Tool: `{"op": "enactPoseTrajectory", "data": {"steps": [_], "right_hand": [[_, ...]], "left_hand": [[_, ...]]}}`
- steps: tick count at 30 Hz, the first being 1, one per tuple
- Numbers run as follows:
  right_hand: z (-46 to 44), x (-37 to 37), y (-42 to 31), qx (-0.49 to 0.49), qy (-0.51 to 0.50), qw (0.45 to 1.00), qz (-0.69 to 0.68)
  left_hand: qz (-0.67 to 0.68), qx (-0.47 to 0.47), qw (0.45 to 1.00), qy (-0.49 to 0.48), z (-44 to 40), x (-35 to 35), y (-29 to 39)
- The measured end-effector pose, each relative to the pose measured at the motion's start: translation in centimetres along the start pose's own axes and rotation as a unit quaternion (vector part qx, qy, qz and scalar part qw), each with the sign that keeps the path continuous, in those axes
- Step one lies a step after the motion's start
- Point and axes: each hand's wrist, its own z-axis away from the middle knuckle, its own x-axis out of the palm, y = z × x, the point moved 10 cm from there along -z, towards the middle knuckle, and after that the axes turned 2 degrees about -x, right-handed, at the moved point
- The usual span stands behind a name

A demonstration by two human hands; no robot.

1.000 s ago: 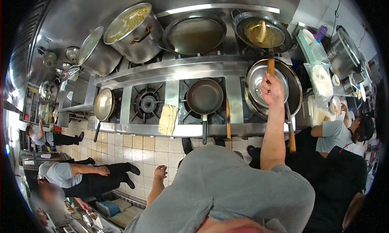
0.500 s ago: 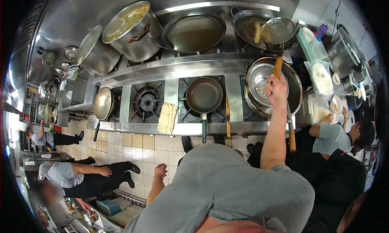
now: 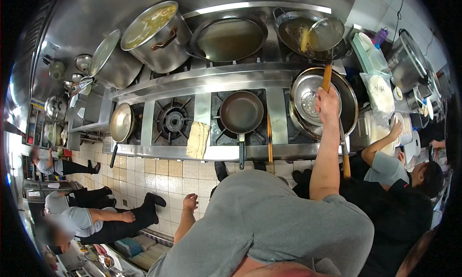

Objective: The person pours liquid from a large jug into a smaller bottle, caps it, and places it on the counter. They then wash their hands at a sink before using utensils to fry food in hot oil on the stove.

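My right hand [image 3: 328, 103] is closed around the wooden handle of a mesh skimmer [image 3: 332, 32]. The skimmer's round head is over the back-right wok [image 3: 288, 29], by a yellowish piece of food [image 3: 304, 38] in dark oil. Beneath my right hand is a perforated metal strainer bowl [image 3: 305, 101], set inside a larger round pan [image 3: 350, 115]. A second wooden-handled tool [image 3: 346, 164] leans across that pan's right side. My left hand [image 3: 190, 202] hangs beside my body over the floor, fingers loosely curled and slightly apart, with nothing visible in it.
On the front burners are a frying pan [image 3: 241, 112], chopsticks [image 3: 270, 142], a folded cloth [image 3: 198, 140] and another pan [image 3: 122, 123]. Behind stand a wide wok of liquid [image 3: 231, 38] and a stockpot [image 3: 159, 41]. Co-workers are at right [image 3: 394, 166] and left [image 3: 86, 219].
The skimmer head and my right hand have shifted slightly left. My left hand stays put. At right, a co-worker's arm has reached further up; people at left have changed position a little.
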Motion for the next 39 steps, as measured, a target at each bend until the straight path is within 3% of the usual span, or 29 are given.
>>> {"op": "enactPoseTrajectory", "data": {"steps": [8,22,39], "right_hand": [[0.1,0.9,1.1,0.034,-0.004,0.998,-0.047],[0.8,2.2,-0.4,0.010,-0.026,0.998,-0.049],[0.8,1.9,-0.1,0.002,-0.019,1.000,0.001]], "left_hand": [[-0.003,-0.010,1.000,-0.015,0.0,0.0,-1.9],[0.002,0.000,1.000,0.002,0.5,-0.5,-0.5],[0.014,-0.004,1.000,-0.002,0.1,0.2,-1.2]]}}
